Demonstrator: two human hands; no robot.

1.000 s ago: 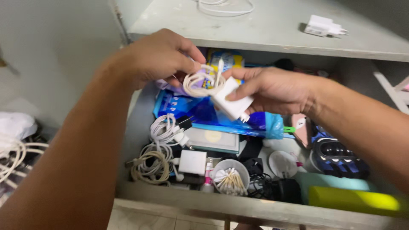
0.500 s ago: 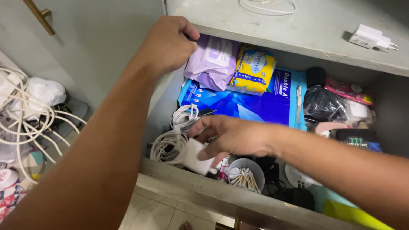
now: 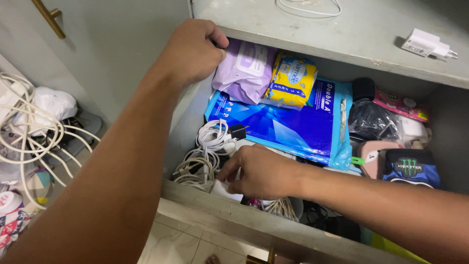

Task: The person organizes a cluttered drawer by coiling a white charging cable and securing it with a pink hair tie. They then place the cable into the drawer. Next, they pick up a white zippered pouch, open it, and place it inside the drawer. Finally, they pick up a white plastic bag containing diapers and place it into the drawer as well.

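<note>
**Reaching into a crowded drawer**

Pressing down near the drawer's front edge, the right hand has its fingers curled over a white charger block, which lies at the front left of the open drawer, just behind the front wall. The thumb and fingertips touch the block; most of it is hidden under the hand, so I cannot tell whether they truly pinch it or only rest on it. Just left of the block, touching it or nearly so, sits a bundle of coiled white cables, with a second coil and a small black plug behind it.

The left hand is up at the back left corner of the drawer, fingers folded tight around the edge where the drawer meets the grey top. Right beside its knuckles lies a purple soft pack, and next to that a yellow packet. Both rest on a large blue wrapped ream that fills the middle of the drawer.

On the grey top, well apart from both hands, lie a white plug adapter and a loop of white cable. On the floor to the left sits a tangle of white cords.
</note>
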